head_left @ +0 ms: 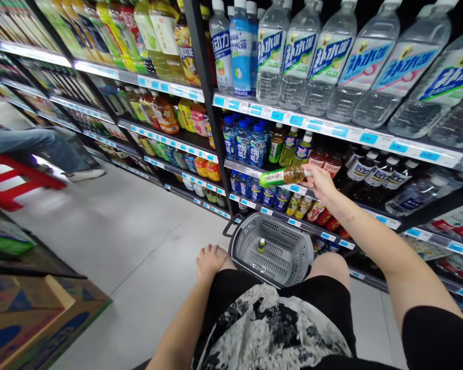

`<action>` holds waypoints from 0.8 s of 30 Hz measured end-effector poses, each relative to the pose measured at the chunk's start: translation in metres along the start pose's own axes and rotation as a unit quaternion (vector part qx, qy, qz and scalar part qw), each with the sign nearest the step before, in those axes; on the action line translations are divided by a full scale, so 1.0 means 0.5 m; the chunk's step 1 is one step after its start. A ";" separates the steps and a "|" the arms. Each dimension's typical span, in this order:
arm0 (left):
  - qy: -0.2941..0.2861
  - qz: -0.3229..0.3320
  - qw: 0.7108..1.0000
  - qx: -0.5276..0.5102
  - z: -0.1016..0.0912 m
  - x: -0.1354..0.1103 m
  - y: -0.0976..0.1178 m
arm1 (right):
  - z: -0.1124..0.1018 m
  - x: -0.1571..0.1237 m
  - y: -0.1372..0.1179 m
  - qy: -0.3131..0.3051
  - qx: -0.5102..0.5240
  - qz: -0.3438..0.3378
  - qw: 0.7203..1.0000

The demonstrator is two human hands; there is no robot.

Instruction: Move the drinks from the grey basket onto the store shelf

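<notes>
My right hand (319, 181) grips a drink bottle (283, 177) by its white cap end. The bottle lies nearly level, its green-labelled base pointing left and brown liquid showing near the neck. It is held in front of the lower shelves, above the basket. On my left knee rests my left hand (211, 259), its fingers laid over the knee and holding nothing. A grey shopping basket (241, 259) stands on the floor between my knees and the shelf. Inside it is a small bottle (261, 245) with a white cap.
Large clear water bottles (303, 56) line the upper shelf; blue-capped bottles (243, 139) and other drinks fill the lower ones. At left are a red stool (21, 174) and a seated person's leg (50, 146). A cardboard display box (34, 318) stands lower left.
</notes>
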State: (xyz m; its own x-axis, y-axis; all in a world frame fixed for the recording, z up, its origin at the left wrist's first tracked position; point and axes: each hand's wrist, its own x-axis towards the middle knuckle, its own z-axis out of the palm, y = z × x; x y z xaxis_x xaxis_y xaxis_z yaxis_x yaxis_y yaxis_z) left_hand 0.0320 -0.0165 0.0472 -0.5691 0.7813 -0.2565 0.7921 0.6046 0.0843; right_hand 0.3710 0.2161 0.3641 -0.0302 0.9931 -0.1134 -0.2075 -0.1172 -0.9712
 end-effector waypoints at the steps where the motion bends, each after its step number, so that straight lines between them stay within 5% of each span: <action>1: -0.008 0.003 1.000 -0.003 -0.002 0.006 -0.001 | 0.020 0.015 -0.015 0.010 0.010 -0.017 1.000; 5: -0.025 0.016 1.000 0.004 -0.009 0.029 -0.005 | 0.092 0.068 -0.036 0.078 0.060 -0.035 0.995; 9: 0.004 0.014 1.000 -0.009 -0.007 0.047 -0.010 | 0.123 0.119 -0.002 0.137 0.067 -0.036 0.988; 14: 0.010 0.001 0.999 -0.047 0.002 0.075 -0.016 | 0.123 0.180 0.041 0.134 -0.081 -0.119 0.980; 19: 0.024 -0.008 0.998 -0.058 0.013 0.095 -0.008 | 0.170 0.220 -0.001 0.131 -0.372 -0.238 0.888; 24: 0.035 -0.005 0.998 -0.056 0.014 0.096 0.002 | 0.249 0.273 -0.054 0.080 -0.577 -0.262 0.770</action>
State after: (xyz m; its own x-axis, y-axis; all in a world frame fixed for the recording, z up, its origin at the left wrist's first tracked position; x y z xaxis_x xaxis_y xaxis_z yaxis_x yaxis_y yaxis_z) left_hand 0.0073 0.0206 0.0280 -0.5934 0.7822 -0.1898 0.7592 0.6222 0.1909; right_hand 0.2508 0.3541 0.4011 -0.0976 0.9015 0.4216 0.8585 0.2906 -0.4226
